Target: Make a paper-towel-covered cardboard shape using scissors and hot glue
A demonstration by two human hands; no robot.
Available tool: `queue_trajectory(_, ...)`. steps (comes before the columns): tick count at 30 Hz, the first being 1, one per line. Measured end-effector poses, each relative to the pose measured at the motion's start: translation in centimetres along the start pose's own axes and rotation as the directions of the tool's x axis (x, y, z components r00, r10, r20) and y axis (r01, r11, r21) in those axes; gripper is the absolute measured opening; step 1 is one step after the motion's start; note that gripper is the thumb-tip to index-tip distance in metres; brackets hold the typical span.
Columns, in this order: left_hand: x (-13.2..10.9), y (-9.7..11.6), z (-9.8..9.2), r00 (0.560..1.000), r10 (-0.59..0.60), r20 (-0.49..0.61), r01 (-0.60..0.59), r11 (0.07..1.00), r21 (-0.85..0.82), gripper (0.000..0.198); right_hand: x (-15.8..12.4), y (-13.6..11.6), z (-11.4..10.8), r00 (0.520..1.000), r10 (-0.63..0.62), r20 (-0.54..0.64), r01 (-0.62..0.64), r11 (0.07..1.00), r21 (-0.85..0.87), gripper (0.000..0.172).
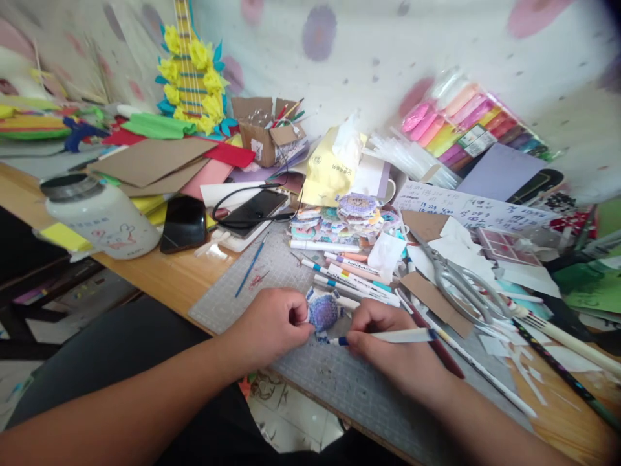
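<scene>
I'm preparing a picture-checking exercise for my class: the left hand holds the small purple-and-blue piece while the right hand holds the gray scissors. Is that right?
Not quite: the head view shows the right hand holding a white marker; the gray scissors lie apart from it. The left hand does hold the small purple-and-blue piece.

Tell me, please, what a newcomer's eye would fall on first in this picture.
Probably the stringed ornament with yellow flowers, standing at the back left, then the pack of coloured blocks at the back right. Front and centre, the left hand holds a purple-blue piece and the right hand a white marker, its tip close by.
</scene>
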State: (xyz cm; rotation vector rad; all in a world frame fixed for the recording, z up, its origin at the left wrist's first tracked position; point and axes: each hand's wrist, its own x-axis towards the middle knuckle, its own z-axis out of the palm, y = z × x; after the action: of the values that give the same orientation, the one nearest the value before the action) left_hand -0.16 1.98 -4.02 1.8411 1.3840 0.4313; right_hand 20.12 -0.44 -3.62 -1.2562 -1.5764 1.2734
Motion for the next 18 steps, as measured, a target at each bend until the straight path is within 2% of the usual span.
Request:
queue_trajectory(2, -0.1, -0.1, -0.9, 0.996, -0.015, 0.084, 0.018, 0.999, -0.033, 0.018, 0.0, 0.0, -0.5, 0.991, -0.019, -0.133, 0.055, 0.962, 0.269, 0.014)
queue_trajectory(4, 0.0, 0.0, -1.8, 0.979, -0.020, 0.203, 0.034, 0.997, -0.068, 0.016, 0.2, 0.2, -1.0, 0.963, -0.032, -0.267, 0.161, 0.863, 0.479, 0.013)
queue_trajectory(6, 0.3, 0.1, -2.6, 0.954, -0.022, 0.299, 0.052, 0.994, -0.093, 0.011, 0.6, 0.4, -1.4, 0.937, -0.005, -0.348, 0.217, 0.791, 0.573, 0.014)
queue_trajectory(8, 0.9, 0.2, -3.1, 0.945, -0.025, 0.326, 0.062, 0.993, -0.103, 0.009, 0.9, 0.6, -1.5, 0.930, 0.041, -0.366, 0.202, 0.775, 0.599, 0.016)
queue_trajectory(11, 1.8, 0.3, -3.8, 0.971, -0.023, 0.237, 0.044, 0.996, -0.082, 0.007, 1.2, 1.1, -1.4, 0.936, 0.066, -0.345, 0.165, 0.785, 0.598, 0.019)
queue_trajectory(14, 2.1, 0.2, -4.6, 0.999, -0.032, 0.002, 0.032, 0.998, -0.047, 0.011, 1.1, 1.4, -1.1, 0.944, 0.041, -0.326, 0.169, 0.790, 0.589, 0.020)
queue_trajectory(16, 1.6, 0.3, -4.6, 0.988, -0.015, -0.154, -0.014, 0.983, -0.181, 0.014, 0.9, 1.4, -1.0, 0.953, 0.021, -0.303, 0.166, 0.800, 0.577, 0.017)
queue_trajectory(17, 1.2, 0.5, -4.4, 0.981, -0.002, -0.194, -0.060, 0.946, -0.317, 0.013, 0.9, 1.3, -1.0, 0.959, 0.008, -0.283, 0.163, 0.802, 0.575, 0.015)
queue_trajectory(18, 0.7, 0.7, -4.0, 0.980, 0.018, -0.201, -0.115, 0.869, -0.482, 0.013, 0.8, 1.2, -1.0, 0.968, -0.005, -0.251, 0.155, 0.799, 0.581, 0.013)
